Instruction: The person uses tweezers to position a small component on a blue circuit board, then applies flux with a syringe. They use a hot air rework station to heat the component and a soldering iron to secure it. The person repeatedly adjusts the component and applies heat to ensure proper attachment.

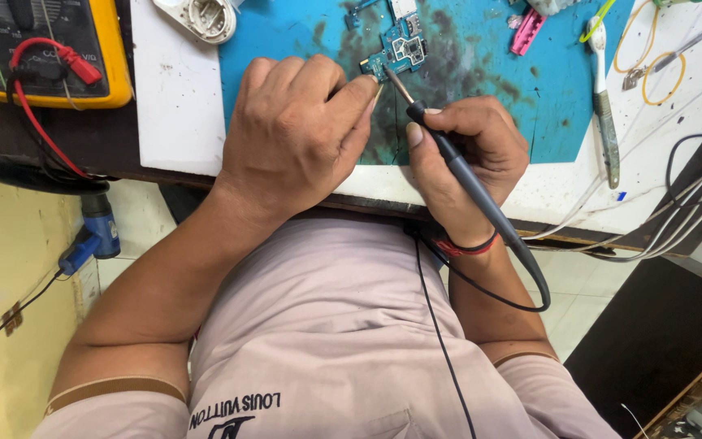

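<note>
A small blue circuit board (402, 50) lies on a stained blue work mat (481, 73). My left hand (294, 134) rests on the mat just below the board, its fingertips touching the board's lower left corner. My right hand (469, 158) grips a slim grey soldering iron (448, 150) like a pen. The iron's metal tip touches the lower edge of the board beside my left fingertips. Its grey cord (530, 268) loops down past my wrist.
A yellow multimeter (42, 49) with red and black leads sits at the top left. A white round part (205, 16) lies near the mat. A pink tool (527, 31), a toothbrush-like tool (603, 97), wire loops (652, 57) and several cables (692, 211) lie at the right.
</note>
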